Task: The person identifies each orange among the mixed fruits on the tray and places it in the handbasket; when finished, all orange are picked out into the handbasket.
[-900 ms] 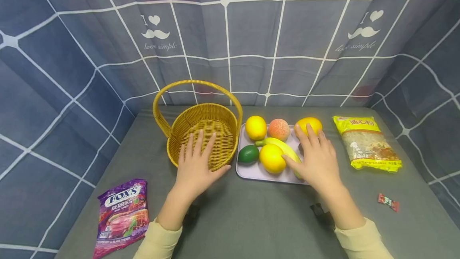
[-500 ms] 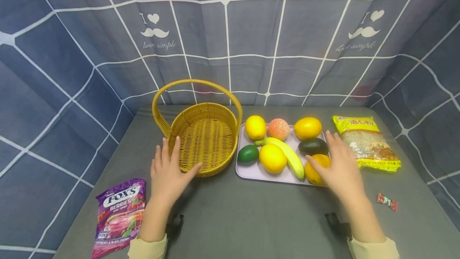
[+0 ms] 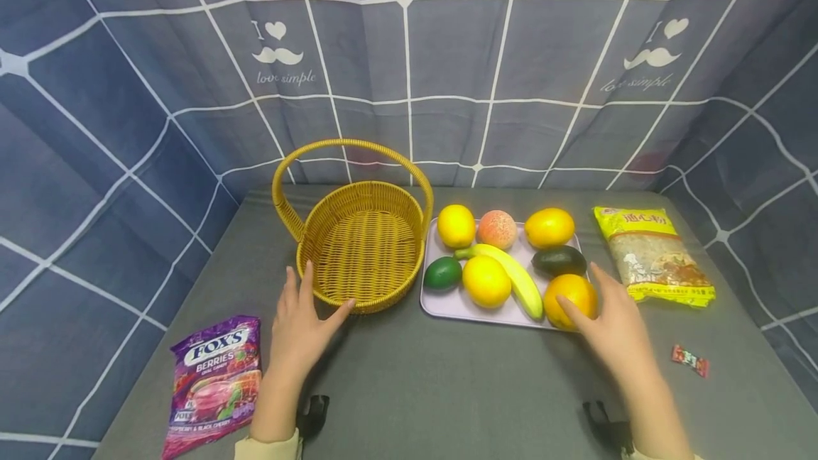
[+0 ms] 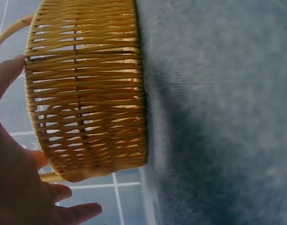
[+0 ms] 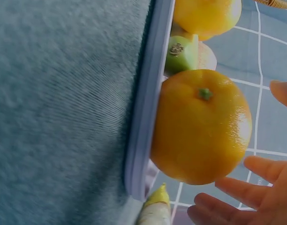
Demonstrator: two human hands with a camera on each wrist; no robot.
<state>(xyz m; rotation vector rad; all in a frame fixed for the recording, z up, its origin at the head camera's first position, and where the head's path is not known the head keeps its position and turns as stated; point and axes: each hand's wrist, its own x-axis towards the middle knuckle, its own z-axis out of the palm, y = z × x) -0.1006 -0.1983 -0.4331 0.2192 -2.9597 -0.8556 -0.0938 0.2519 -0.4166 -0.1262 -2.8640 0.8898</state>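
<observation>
A woven yellow basket (image 3: 367, 254) with a tall handle stands left of a lilac tray (image 3: 441, 307). At the basket's front-left rim is my left hand (image 3: 299, 332), its fingers spread; in the left wrist view the thumb meets the basket wall (image 4: 87, 93). My right hand (image 3: 613, 325) is at the tray's front-right corner, fingers and thumb parted around an orange (image 3: 571, 301); the right wrist view has the orange (image 5: 202, 126) beside the fingers, not enclosed. Also on the tray are a banana (image 3: 520, 282), a dark avocado (image 3: 559, 261), a green fruit (image 3: 442, 273), a peach (image 3: 497, 230) and several yellow-orange fruits.
A purple candy bag (image 3: 216, 385) lies at the front left. To the tray's right lies a yellow food packet (image 3: 655, 254), with a small wrapped candy (image 3: 690, 360) in front of it. Checked cloth (image 3: 447, 48) hangs behind the grey table.
Both hands have moved apart and toward the table's front, the left from over the basket to its front-left side, the right from over the tray to beside the orange.
</observation>
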